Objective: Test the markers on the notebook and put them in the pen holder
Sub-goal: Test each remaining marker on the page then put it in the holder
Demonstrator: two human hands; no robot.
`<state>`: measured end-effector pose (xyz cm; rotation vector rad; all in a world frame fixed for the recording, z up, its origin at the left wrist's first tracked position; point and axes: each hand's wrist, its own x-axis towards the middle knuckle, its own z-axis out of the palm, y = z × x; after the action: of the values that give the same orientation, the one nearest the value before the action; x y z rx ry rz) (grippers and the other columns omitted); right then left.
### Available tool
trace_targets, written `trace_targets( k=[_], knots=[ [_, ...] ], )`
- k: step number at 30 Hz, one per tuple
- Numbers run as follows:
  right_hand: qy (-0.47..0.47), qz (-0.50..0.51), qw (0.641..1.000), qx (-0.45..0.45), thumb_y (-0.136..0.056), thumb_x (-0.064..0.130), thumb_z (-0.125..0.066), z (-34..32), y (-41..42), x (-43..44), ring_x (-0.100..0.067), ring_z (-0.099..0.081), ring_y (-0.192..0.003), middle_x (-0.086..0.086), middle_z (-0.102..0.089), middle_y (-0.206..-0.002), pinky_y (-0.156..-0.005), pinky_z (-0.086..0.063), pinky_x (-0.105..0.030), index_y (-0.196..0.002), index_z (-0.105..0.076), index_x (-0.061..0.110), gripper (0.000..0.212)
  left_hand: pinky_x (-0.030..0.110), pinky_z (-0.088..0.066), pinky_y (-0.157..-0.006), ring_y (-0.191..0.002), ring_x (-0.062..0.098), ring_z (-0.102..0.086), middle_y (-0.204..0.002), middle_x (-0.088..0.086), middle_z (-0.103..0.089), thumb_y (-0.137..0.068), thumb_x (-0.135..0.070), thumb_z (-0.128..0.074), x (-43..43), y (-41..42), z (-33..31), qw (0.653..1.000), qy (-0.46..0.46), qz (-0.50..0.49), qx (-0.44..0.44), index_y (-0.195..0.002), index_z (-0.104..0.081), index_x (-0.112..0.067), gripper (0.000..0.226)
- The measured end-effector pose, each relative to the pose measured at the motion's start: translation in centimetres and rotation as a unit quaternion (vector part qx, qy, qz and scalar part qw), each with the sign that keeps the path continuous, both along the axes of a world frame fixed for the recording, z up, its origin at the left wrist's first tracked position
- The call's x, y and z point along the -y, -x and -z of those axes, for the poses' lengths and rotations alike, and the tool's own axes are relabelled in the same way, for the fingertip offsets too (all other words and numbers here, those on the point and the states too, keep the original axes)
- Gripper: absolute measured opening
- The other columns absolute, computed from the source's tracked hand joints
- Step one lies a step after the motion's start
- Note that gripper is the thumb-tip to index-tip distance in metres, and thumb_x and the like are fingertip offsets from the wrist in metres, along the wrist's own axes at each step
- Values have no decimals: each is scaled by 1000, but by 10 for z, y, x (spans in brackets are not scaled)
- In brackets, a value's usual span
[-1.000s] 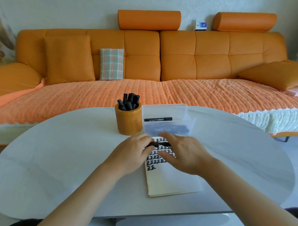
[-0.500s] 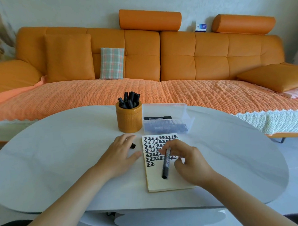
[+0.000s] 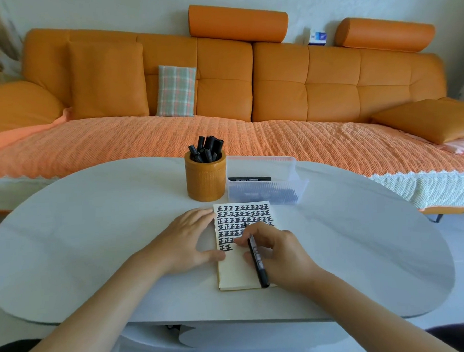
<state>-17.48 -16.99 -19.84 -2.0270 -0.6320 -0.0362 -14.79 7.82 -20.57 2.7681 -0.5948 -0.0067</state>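
Observation:
A small notebook [image 3: 235, 275] lies on the white table, its upper page filled with rows of black marks. My right hand [image 3: 278, 249] grips a black marker [image 3: 257, 262] like a pen, its tip touching the page among the marks. My left hand [image 3: 184, 240] rests flat at the notebook's left edge, thumb on the page; no cap shows in it. An orange-brown pen holder [image 3: 206, 181] stands just behind the notebook with several black markers [image 3: 207, 150] in it.
A clear plastic box [image 3: 266, 194] sits right of the pen holder with one capped black marker [image 3: 249, 179] lying across it. The oval white table [image 3: 95, 235] stands before an orange sofa [image 3: 301, 93] with cushions.
Both hands held the marker together over the notebook's top. My right hand then turned the marker and set its tip on the page; my left hand moved to the notebook's left edge.

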Motion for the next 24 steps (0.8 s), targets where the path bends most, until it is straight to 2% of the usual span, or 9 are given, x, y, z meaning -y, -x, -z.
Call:
trace_targets(
  k=[3,5,7,10,11,13,16,19,24],
  knots=[
    [-60,-2,998,-1,-95,25,-63,-12,-1,-6,-24,-69,-85,-1,-72,-90,-78,-56,-37,-101,-61,18,10,26,-9,-118,-143,-1,-2,-159,-17,-6,-72,-85,-42,-2,2,-1,999,35,-7,-20,-154,-9,-29,105],
    [-102,9,995,-16,-96,33,-56,-22,-4,-9,-19,-63,-69,3,-67,-77,-66,-52,-35,-98,-62,18,16,30,-11,-119,-143,-1,-2,-159,-17,-6,-70,-88,-39,-1,3,-1,999,45,-2,-27,-154,-8,-30,107],
    [-120,27,992,-25,-99,25,-53,-29,-10,-12,-13,-52,-57,8,-57,-64,-56,-43,-27,-96,-66,17,16,32,-13,-120,-144,0,-3,-160,-17,-5,-71,-87,-40,0,3,0,999,49,-1,-22,-154,-7,-29,106],
    [-139,30,985,-101,-100,9,-51,-32,-16,-17,-28,-63,-56,-6,-66,-69,-45,-40,-29,-104,-65,14,15,29,-14,-119,-144,1,-4,-160,-15,-5,-75,-82,-41,3,6,0,998,60,-4,-8,-155,-9,-26,103],
    [-134,31,983,-118,-98,7,-54,-30,-17,-19,-30,-68,-61,-8,-70,-74,-45,-41,-30,-102,-64,14,13,29,-14,-119,-145,2,-5,-160,-15,-6,-75,-82,-42,4,7,1,998,61,-6,-4,-155,-9,-26,103],
    [-105,38,987,-113,-90,4,-64,-25,-19,-21,-25,-71,-68,-5,-72,-76,-51,-47,-32,-90,-65,15,11,28,-13,-119,-145,3,-5,-160,-14,-5,-73,-83,-44,6,7,1,998,55,-9,1,-155,-9,-25,106],
    [-65,47,991,-107,-80,2,-72,-17,-22,-21,-15,-62,-62,1,-69,-70,-62,-49,-30,-75,-62,17,18,24,-7,-117,-145,5,-4,-161,-12,-4,-73,-81,-47,7,6,2,999,37,-8,0,-155,-8,-23,108],
    [-48,45,991,-114,-78,2,-70,-11,-22,-19,-11,-55,-59,3,-66,-68,-58,-45,-26,-71,-58,14,18,25,-4,-117,-146,7,-2,-162,-11,-1,-73,-82,-45,7,6,3,1000,21,-8,-4,-155,-6,-22,109],
    [-58,31,993,-101,-74,2,-67,-10,-21,-18,-11,-58,-66,4,-66,-72,-60,-46,-22,-72,-57,11,14,27,-4,-118,-146,7,-2,-161,-12,0,-67,-88,-36,6,7,3,1000,18,-8,-14,-155,-5,-22,114]
  ],
)
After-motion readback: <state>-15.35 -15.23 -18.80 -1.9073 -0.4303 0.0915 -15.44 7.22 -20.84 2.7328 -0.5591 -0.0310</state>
